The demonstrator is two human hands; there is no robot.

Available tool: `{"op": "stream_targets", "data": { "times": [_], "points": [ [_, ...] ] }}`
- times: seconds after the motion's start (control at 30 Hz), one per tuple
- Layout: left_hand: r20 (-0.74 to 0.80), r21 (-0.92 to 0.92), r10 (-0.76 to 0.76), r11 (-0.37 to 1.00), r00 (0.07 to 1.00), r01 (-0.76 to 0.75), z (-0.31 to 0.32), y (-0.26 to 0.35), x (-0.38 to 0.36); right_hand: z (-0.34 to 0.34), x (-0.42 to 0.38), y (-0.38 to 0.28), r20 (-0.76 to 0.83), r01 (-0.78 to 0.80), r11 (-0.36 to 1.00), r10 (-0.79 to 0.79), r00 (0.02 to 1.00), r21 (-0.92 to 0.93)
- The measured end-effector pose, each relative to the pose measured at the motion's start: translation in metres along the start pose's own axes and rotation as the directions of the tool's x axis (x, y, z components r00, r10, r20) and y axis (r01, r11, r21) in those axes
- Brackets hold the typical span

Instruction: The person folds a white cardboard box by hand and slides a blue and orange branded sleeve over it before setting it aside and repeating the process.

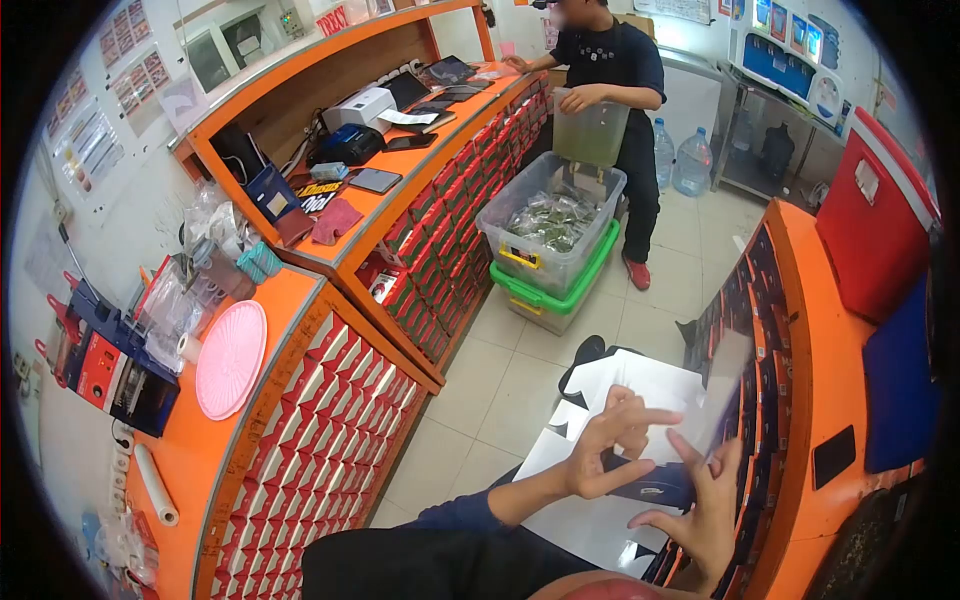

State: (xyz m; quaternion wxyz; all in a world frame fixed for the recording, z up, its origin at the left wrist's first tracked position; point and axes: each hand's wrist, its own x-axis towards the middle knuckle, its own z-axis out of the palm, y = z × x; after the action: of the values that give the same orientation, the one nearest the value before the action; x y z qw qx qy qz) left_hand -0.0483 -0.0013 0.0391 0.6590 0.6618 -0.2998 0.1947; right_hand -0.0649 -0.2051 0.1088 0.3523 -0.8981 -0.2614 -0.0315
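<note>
My left hand (616, 446) reaches in from a dark sleeve, index finger and thumb stretched apart, the other fingers partly curled. Beside it, my right hand (708, 508) is raised with thumb and fingers spread. Just behind and between them shows a dark blue printed panel (655, 487). White die-cut cardboard sheets (640, 378) lie under and beyond the hands, over my lap. A pale, motion-blurred flap (727, 380) stands up above the right hand's fingers.
An orange counter (800, 400) with stacked dark boxes below borders the right; a phone (834, 457) and red cooler (875, 215) rest on it. Red-and-white boxes (310, 460) fill the left shelves. Ahead, a person (610, 60) holds a plastic bin (590, 130) over a tub of packets (550, 215).
</note>
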Motion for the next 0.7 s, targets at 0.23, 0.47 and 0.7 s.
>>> {"op": "stream_targets", "data": {
  "times": [0.23, 0.47, 0.7],
  "points": [
    [-0.458, -0.240, -0.134, 0.971, 0.879, 0.023, 0.019, -0.004, 0.026, -0.037, -0.032, 0.050, -0.129, -0.204, 0.685, 0.402, 0.907, 0.700],
    [0.504, 0.463, -0.170, 0.881, 0.847, -0.099, 0.017, -0.056, -0.018, 0.044, -0.025, 0.088, -0.452, -0.112, 0.805, 0.436, 0.778, 0.583],
    [0.289, 0.551, -0.329, 0.825, 0.899, 0.125, 0.009, -0.067, -0.033, 0.067, -0.006, 0.013, -0.068, 0.169, 0.986, -0.169, 0.983, -0.010]
  ]
}}
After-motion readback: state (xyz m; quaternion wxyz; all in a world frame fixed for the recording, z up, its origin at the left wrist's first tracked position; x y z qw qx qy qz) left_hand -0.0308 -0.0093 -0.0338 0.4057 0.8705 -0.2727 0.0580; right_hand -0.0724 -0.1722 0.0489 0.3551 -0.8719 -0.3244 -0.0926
